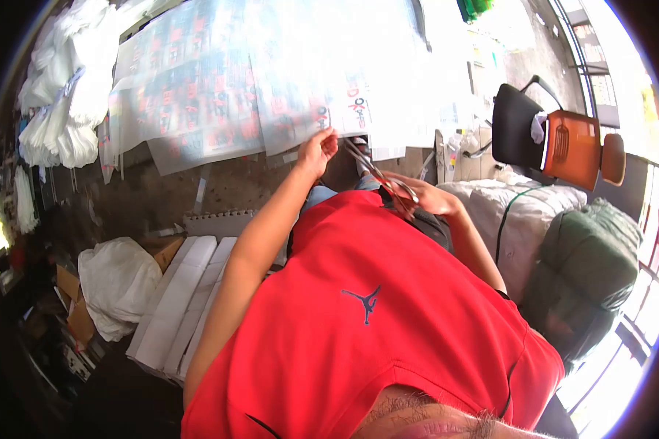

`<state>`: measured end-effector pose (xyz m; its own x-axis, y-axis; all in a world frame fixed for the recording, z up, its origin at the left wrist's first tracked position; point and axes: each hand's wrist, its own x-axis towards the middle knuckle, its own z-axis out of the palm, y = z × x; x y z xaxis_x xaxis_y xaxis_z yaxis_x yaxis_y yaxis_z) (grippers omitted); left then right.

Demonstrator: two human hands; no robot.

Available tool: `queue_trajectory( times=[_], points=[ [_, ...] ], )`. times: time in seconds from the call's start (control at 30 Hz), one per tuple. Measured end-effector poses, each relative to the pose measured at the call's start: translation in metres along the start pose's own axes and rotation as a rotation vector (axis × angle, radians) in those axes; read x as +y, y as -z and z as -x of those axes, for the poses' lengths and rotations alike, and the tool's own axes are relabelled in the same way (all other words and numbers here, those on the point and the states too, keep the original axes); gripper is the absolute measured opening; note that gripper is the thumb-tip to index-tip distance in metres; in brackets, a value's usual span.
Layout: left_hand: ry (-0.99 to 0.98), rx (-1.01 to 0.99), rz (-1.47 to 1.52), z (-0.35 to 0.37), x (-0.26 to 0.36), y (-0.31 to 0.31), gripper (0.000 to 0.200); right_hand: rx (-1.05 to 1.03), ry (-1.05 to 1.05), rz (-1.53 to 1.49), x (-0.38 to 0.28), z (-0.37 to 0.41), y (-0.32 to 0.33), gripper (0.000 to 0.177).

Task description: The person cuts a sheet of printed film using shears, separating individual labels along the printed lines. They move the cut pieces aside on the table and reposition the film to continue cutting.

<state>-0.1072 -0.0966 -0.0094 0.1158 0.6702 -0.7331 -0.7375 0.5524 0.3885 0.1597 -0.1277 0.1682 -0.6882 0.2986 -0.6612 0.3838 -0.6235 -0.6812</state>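
Note:
Printed translucent sheets point(198, 95) with rows of red and blue marks spread over the surface in front of me, washed out by glare. My left hand point(319, 152) is closed in a pinch at the near edge of one sheet, beside red lettering. My right hand point(425, 196) holds a pair of metal scissors point(379, 174) close in front of my red shirt point(388, 293). The scissor blades point up and left, their tips near the sheet edge just right of my left hand.
Bundles of white bags point(69, 95) hang at the left. White long boxes point(179, 300) and a white sack point(117, 282) lie at lower left. To the right are a strapped white bale point(501, 212), a dark green bale point(586, 256) and an orange-and-black chair point(575, 150).

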Motion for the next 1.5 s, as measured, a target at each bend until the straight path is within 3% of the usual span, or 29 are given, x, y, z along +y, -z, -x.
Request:
queue_trajectory(
  times=[0.1,0.37,0.5,1.5],
  points=[
    [-0.012,0.029,-0.041,-0.006,0.0,0.0,0.012,0.267,0.139,-0.113,0.02,-0.035,-0.028,0.063],
    [-0.039,0.006,-0.054,0.005,-0.01,-0.016,0.014,0.442,0.322,-0.248,0.039,-0.098,-0.069,0.069],
    [-0.059,-0.015,-0.056,0.009,-0.012,-0.015,0.016,0.474,0.303,-0.33,0.047,-0.106,-0.071,0.06],
    [-0.029,0.006,-0.091,0.019,-0.006,-0.024,0.017,0.533,0.321,-0.302,0.052,-0.107,-0.07,0.062]
  ],
)
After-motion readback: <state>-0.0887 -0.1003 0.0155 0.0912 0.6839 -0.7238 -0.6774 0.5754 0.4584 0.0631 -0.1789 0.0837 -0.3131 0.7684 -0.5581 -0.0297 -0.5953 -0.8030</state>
